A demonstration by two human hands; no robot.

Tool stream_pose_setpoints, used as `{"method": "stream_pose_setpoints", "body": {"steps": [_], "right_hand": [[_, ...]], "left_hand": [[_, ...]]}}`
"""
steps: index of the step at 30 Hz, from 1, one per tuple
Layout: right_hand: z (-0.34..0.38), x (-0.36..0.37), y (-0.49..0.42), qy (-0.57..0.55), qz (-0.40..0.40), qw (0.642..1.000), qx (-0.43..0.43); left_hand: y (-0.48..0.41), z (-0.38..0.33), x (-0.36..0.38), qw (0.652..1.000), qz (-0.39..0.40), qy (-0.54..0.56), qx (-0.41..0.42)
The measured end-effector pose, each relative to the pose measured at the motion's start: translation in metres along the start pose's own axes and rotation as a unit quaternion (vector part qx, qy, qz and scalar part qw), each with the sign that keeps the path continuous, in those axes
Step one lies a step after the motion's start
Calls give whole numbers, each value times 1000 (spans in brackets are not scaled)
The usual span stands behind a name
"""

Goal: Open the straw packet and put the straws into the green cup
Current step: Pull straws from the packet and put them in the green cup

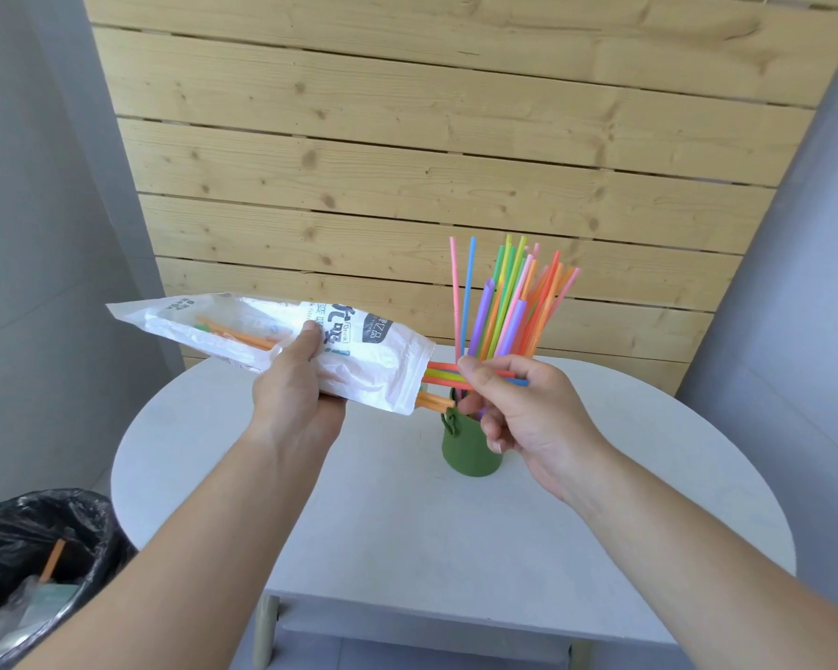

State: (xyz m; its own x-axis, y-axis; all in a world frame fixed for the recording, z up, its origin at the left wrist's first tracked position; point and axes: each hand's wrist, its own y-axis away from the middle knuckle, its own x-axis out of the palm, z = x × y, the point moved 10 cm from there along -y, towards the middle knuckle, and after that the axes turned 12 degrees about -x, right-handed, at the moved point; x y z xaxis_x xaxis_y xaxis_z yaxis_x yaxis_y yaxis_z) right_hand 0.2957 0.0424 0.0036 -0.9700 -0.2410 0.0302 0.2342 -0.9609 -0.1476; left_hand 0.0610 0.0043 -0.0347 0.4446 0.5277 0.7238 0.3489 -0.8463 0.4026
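At far left a black-lined bin [30, 568] is seen below the table [359, 524], well apart from the work. The packet [272, 340] is gripped around its middle by the left hand [296, 394], held level above the table, its long axis running left to right and its open mouth facing right. A few straws [448, 377] protrude from that mouth and are pinched by the fingertips of the right hand [523, 418], the nearer hand. The green cup [465, 447] stands just below, partly hidden by that hand, already crowded with upright straws [509, 307]. These are judged likely to obstruct entry.
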Motion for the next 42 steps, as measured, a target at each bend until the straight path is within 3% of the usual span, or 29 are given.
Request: {"method": "stream_pose_setpoints", "body": {"steps": [14, 34, 42], "right_hand": [[21, -22, -11, 10, 25, 999, -37], [80, -148, -17, 159, 2, 987, -38], [91, -164, -15, 265, 8, 963, -44]], "left_hand": [[-6, -11, -8, 1000, -7, 23, -2], [-9, -6, -11, 999, -25, 36, -15], [-8, -4, -9, 999, -22, 32, -14]]}}
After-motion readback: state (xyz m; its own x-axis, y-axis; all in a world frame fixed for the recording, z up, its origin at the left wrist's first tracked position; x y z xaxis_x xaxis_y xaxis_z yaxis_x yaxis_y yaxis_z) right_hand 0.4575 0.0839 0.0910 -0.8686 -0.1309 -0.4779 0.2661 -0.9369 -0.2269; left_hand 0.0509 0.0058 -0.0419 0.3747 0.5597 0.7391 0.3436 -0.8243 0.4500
